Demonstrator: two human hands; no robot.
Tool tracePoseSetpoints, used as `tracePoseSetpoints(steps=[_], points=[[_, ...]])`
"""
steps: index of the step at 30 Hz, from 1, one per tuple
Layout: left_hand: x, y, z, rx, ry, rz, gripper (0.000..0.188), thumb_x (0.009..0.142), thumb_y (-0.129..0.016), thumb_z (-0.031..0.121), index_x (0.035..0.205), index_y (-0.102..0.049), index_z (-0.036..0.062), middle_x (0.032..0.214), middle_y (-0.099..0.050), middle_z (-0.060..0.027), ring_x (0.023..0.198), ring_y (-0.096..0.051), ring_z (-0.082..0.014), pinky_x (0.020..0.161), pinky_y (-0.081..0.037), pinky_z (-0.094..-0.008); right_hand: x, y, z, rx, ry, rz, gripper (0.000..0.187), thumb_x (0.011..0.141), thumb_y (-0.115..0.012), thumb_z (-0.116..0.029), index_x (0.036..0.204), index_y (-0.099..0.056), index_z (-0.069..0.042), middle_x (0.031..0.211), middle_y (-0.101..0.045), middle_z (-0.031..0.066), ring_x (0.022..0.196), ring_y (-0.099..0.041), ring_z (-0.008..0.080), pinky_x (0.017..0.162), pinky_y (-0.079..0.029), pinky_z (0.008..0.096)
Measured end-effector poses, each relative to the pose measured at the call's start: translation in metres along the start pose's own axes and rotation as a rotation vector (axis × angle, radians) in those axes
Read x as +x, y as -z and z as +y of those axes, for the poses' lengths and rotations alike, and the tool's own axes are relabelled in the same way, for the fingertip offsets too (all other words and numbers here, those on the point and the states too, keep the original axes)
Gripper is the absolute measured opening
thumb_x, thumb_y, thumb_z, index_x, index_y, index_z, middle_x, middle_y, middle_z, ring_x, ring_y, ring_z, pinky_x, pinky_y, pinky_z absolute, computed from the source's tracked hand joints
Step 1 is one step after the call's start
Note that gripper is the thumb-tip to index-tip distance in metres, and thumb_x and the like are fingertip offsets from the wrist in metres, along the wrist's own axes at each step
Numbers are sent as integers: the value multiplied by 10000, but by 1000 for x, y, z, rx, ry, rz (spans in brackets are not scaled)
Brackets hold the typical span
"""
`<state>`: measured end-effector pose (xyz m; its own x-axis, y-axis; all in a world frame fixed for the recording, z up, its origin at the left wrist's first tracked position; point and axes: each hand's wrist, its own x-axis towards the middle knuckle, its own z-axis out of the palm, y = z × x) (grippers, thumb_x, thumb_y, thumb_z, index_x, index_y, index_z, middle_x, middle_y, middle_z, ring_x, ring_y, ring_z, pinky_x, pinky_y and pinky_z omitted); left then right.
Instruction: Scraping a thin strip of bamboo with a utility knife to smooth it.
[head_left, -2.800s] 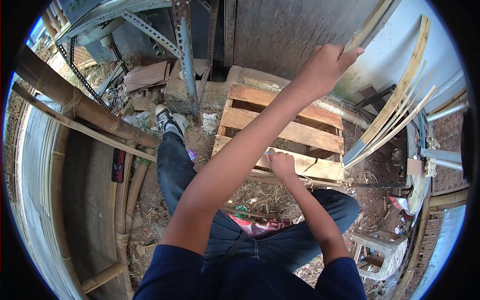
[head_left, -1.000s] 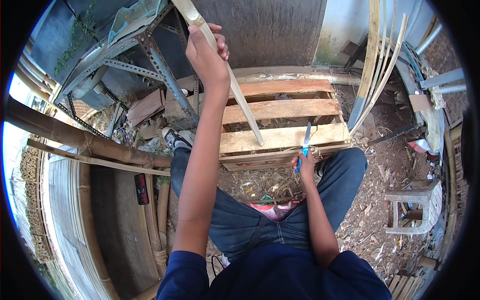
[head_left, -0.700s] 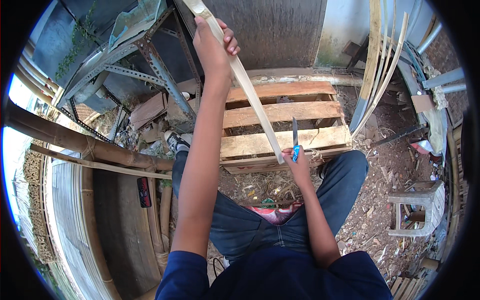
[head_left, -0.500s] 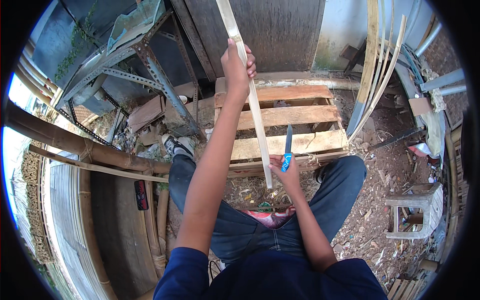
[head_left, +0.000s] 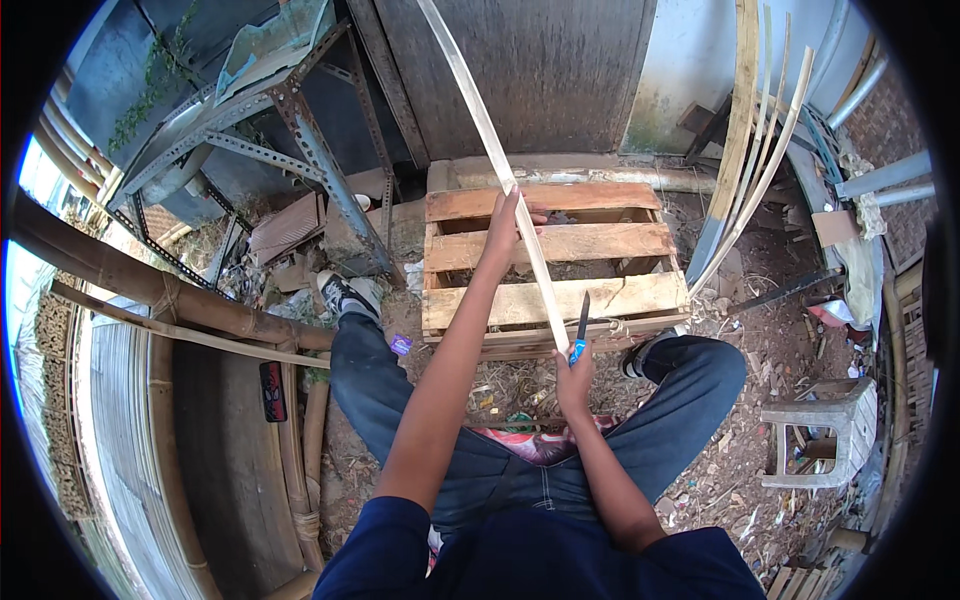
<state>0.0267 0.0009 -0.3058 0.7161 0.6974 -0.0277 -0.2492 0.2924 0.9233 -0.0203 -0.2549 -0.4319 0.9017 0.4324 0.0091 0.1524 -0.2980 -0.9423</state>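
A long pale bamboo strip (head_left: 472, 95) slants from the top of the view down between my knees. My left hand (head_left: 503, 228) is closed around it partway along, over the slatted wooden crate (head_left: 590, 240). Close to the strip's lower end, my right hand (head_left: 573, 385) grips a knife (head_left: 583, 318) by its blue handle, the dark blade pointing up and away from me. The strip's end meets the right hand's thumb area; whether the fingers also pinch it I cannot tell. Blade and strip run side by side with a small gap.
Several long strips (head_left: 745, 150) lean at the right of the crate. A worn stool (head_left: 820, 435) stands on the littered ground at right. To the left are a metal-frame table (head_left: 265, 140), thick bamboo poles (head_left: 170, 285) and a phone-like object (head_left: 272, 390).
My left hand has moved down the strip toward me, lower over the crate. The right hand with the knife has dropped slightly, and the strip's lower end now meets it.
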Motion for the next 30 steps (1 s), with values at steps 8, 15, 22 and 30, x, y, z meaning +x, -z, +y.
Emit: tracePoseSetpoints(steps=[8, 15, 22, 30], points=[[-54, 62, -35, -111, 119, 81, 660, 984, -367, 550, 1443, -262, 88, 1413, -413, -196, 1277, -437, -294, 1027, -388, -471, 3, 15, 13, -212, 24, -26, 248, 788, -669, -10, 910, -454, -5, 762, -549, 169, 711, -559, 380, 650, -411, 459], [-95, 105, -41, -834, 120, -103, 741, 950, -306, 629, 1430, -348, 66, 1511, -294, -214, 1399, -292, -369, 1112, -275, -584, 21, 21, 12, -277, -73, -127, 297, 732, -706, 3, 900, -461, -11, 770, -580, 193, 761, -590, 418, 692, -443, 465], [-114, 102, -49, -956, 95, -147, 731, 959, -291, 621, 1436, -345, 71, 1510, -310, -192, 1406, -285, -343, 1129, -257, -566, 33, 22, -22, -411, 124, -38, 283, 785, -683, -57, 964, -490, 47, 1009, -512, 226, 912, -510, 361, 803, -411, 431], [-144, 54, -61, -879, 179, -85, 693, 985, -257, 576, 1420, -374, 50, 1480, -376, -170, 1384, -334, -305, 1104, -339, -480, 43, -29, -95, 869, -464, -524, 217, 953, -569, -193, 1050, -574, 1, 1023, -641, 119, 972, -619, 201, 799, -514, 342]])
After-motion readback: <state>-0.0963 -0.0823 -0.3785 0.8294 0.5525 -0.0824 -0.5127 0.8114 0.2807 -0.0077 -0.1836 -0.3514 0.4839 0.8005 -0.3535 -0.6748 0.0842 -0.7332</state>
